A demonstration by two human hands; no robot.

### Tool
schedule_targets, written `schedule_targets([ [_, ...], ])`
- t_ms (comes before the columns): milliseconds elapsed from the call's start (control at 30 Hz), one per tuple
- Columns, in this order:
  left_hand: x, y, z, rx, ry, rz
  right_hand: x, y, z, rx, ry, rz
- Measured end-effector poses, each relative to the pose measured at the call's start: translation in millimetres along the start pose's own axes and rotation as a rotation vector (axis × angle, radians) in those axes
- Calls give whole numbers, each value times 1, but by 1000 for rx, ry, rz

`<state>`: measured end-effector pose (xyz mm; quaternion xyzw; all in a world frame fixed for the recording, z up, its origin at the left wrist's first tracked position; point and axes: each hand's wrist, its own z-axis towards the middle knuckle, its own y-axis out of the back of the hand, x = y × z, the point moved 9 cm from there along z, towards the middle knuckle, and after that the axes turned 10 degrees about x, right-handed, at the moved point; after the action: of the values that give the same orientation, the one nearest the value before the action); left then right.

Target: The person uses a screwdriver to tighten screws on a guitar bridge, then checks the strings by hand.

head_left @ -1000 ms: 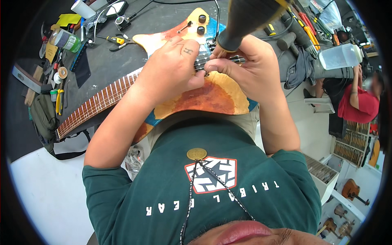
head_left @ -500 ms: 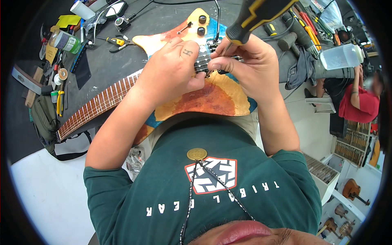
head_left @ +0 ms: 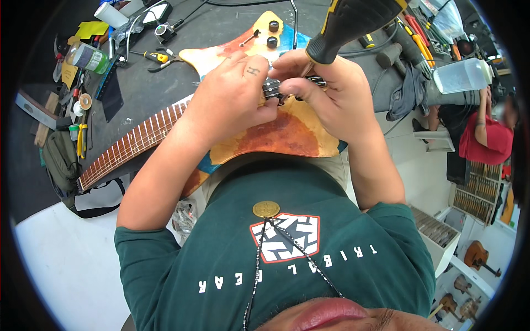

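Black/yellow scrwdrvr [head_left: 353, 26] in R hand [head_left: 343, 92]; L hand [head_left: 236, 91] over gtr [head_left: 276, 132].

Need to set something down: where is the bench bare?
Bare bench shows between the yellow-handled pliers, black panel and guitar neck, and between the guitar body and the rear cable. Crowded: left around the bottle, right around the hammer.

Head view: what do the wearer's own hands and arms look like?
The left hand has a small dark marking on its back; the right hand shows none. Neither wears a glove, and no watch shows on either wrist. The forearms are uncovered, with dark green short sleeves ending near the elbows.
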<state>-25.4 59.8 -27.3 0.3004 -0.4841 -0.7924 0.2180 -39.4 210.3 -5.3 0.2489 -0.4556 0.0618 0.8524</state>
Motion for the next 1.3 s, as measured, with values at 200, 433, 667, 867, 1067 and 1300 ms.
schedule_targets([
  [200,2,-2,3,40,22,4,-2,6,-2,138,-52,114],
  [433,1,0,3,-8,7,-9,10,7,4,46,33,-131],
  [667,2,-2,3,21,14,-10,-2,7,0,80,-44,164],
  [867,-1,1,3,5,3,-3,1,7,3,90,15,-47],
  [1067,4,-3,2,57,51,-25,-10,3,-4,65,-45,324],
  [1300,-2,-1,3,10,-29,33,15,2,3,122,159,-61],
])
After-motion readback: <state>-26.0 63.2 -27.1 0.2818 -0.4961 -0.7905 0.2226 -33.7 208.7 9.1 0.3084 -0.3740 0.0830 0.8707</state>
